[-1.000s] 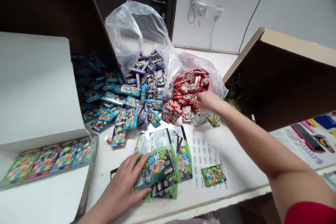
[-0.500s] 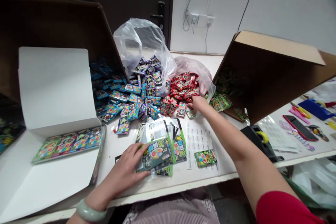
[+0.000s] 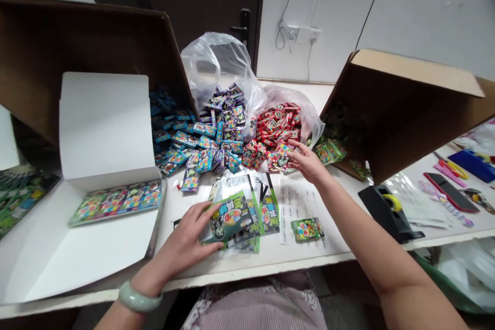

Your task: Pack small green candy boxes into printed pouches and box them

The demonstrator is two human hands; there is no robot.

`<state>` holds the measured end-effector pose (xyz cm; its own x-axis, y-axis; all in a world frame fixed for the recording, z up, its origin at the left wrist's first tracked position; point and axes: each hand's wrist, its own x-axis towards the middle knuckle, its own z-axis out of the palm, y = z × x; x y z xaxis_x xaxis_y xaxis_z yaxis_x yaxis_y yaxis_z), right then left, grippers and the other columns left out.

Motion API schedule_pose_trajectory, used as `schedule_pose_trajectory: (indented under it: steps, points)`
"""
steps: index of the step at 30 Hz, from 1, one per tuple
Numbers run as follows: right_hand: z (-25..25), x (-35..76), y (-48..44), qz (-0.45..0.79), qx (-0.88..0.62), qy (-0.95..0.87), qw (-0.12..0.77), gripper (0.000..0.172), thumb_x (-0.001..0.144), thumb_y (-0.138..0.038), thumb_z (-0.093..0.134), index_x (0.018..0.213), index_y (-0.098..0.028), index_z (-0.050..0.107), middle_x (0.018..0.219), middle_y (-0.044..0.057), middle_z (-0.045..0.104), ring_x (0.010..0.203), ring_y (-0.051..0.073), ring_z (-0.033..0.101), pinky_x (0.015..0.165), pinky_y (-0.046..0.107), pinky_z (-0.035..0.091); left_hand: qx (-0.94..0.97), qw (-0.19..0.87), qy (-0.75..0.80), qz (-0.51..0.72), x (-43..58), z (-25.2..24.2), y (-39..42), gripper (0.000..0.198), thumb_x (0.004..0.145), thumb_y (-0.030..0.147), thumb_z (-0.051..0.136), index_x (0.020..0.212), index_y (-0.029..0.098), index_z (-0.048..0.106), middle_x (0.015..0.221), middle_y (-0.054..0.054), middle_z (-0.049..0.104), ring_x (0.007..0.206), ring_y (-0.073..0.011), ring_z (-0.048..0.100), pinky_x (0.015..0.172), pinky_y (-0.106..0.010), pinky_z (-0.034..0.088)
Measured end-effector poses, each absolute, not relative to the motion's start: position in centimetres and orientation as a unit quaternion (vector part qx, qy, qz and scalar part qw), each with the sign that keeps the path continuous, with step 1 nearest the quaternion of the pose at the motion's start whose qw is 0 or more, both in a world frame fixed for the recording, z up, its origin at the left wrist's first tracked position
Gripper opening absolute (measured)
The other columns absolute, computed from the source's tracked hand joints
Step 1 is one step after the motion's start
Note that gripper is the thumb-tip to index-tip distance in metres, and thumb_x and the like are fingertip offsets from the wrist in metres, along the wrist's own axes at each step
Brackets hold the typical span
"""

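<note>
My left hand (image 3: 192, 233), a pale green bangle on its wrist, grips the left end of a dark green printed card (image 3: 232, 217) between thumb and fingers. Under it lie more green-and-black printed cards (image 3: 269, 211) and clear sleeves. My right hand (image 3: 308, 161) is at the front of the red packet pile (image 3: 277, 121), its fingertips closed on a small red packet (image 3: 285, 150). Its far fingers are partly hidden by overlap with the packet. A single green packet (image 3: 307, 230) lies on a white sticker sheet (image 3: 288, 206) below my right forearm.
Blue packets (image 3: 204, 160) and purple packets (image 3: 234, 113) spill beside a clear plastic bag (image 3: 216, 49). An open white box (image 3: 104, 124) holds a row of packets. Brown cartons (image 3: 417, 69) stand on both sides. A tape dispenser (image 3: 386, 216) and a phone (image 3: 450, 193) lie at the right.
My right hand has drawn back slightly from the red pile, a red packet now at its fingertips. My left hand keeps its hold on the card. The camera view has shifted a little left.
</note>
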<state>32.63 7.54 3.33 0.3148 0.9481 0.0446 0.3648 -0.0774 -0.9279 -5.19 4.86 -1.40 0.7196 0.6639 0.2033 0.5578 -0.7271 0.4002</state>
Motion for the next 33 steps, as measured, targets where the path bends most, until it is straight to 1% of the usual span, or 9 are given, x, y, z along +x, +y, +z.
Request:
schedule_pose_trajectory:
  steps: [5,11,14,16,20,23,26,29,33]
  points:
    - [2.3,29.9,3.9,0.493,-0.586,-0.401,0.503,0.037,0.072,-0.034,0.069,0.107,-0.025,0.06,0.087,0.002,0.069,0.072,0.014,0.066,0.064,0.029,0.057,0.911,0.157,0.332,0.189,-5.4,-0.8,4.4,0.076,0.082,0.04,0.066,0.146,0.03,0.025,0.135,-0.011,0.042,0.126,-0.0319,0.043,0.106,-0.051,0.04]
    - [-0.5,27.4,2.5,0.478,-0.633,-0.418,0.443,0.022,0.079,-0.035,0.061,0.097,-0.022,0.061,0.079,0.0,0.066,0.064,0.013,0.062,0.053,0.026,0.055,0.911,0.157,0.332,0.189,-6.2,-0.6,3.9,0.076,0.082,0.043,0.068,0.145,0.028,0.028,0.134,-0.011,0.042,0.127,-0.0311,0.043,0.108,-0.051,0.038]
    - [-1.8,26.4,2.7,0.442,-0.662,-0.452,0.402,0.02,0.082,-0.031,0.056,0.098,-0.021,0.062,0.08,0.002,0.066,0.068,0.016,0.063,0.06,0.033,0.058,0.908,0.165,0.335,0.188,-6.2,-0.7,3.8,0.077,0.081,0.043,0.069,0.145,0.028,0.029,0.133,-0.011,0.043,0.126,-0.0312,0.043,0.107,-0.052,0.039]
    - [-2.1,26.1,2.7,0.403,-0.678,-0.486,0.377,0.02,0.08,-0.028,0.059,0.098,-0.019,0.064,0.088,0.006,0.068,0.081,0.021,0.065,0.077,0.042,0.056,0.907,0.168,0.336,0.19,-6.2,-0.9,3.7,0.077,0.081,0.043,0.069,0.144,0.028,0.03,0.132,-0.011,0.044,0.125,-0.0309,0.044,0.107,-0.052,0.039]
    - [-1.5,26.6,1.9,0.316,-0.682,-0.563,0.343,0.036,0.077,-0.026,0.067,0.112,-0.018,0.063,0.124,0.013,0.06,0.123,0.03,0.048,0.11,0.05,0.032,0.906,0.171,0.339,0.19,-6.4,-1.1,3.5,0.077,0.08,0.044,0.069,0.144,0.027,0.03,0.133,-0.011,0.044,0.126,-0.0305,0.043,0.107,-0.051,0.038]
    - [-1.3,27.0,0.9,0.234,-0.654,-0.68,0.237,0.058,0.076,-0.037,0.07,0.129,-0.02,0.054,0.14,0.015,0.048,0.135,0.032,0.036,0.112,0.052,0.027,0.904,0.181,0.337,0.193,-6.5,-1.2,3.4,0.076,0.081,0.043,0.069,0.144,0.026,0.031,0.133,-0.011,0.044,0.125,-0.0297,0.043,0.108,-0.049,0.038]
    - [-1.6,26.9,0.2,0.183,-0.619,-0.754,0.12,0.075,0.069,-0.041,0.076,0.136,-0.023,0.048,0.143,0.015,0.045,0.134,0.035,0.037,0.107,0.055,0.033,0.903,0.188,0.331,0.197,-6.4,-1.2,3.4,0.076,0.079,0.042,0.07,0.143,0.026,0.033,0.133,-0.011,0.044,0.125,-0.0293,0.044,0.107,-0.049,0.039]
    - [-1.0,26.7,-0.3,0.153,-0.616,-0.755,0.163,0.068,0.072,-0.034,0.072,0.135,-0.022,0.049,0.134,0.014,0.052,0.126,0.032,0.047,0.105,0.05,0.039,0.905,0.187,0.331,0.193,-6.2,-1.1,3.4,0.078,0.078,0.042,0.072,0.143,0.027,0.032,0.133,-0.011,0.043,0.125,-0.0299,0.043,0.107,-0.05,0.038]
    - [2.6,26.5,-1.5,0.146,-0.544,-0.786,0.256,0.07,0.076,-0.032,0.068,0.141,-0.033,0.041,0.139,0.007,0.047,0.13,0.029,0.044,0.108,0.048,0.038,0.906,0.188,0.321,0.201,-6.0,-0.8,3.4,0.081,0.076,0.042,0.074,0.144,0.028,0.032,0.132,-0.011,0.044,0.125,-0.0299,0.043,0.107,-0.052,0.039]
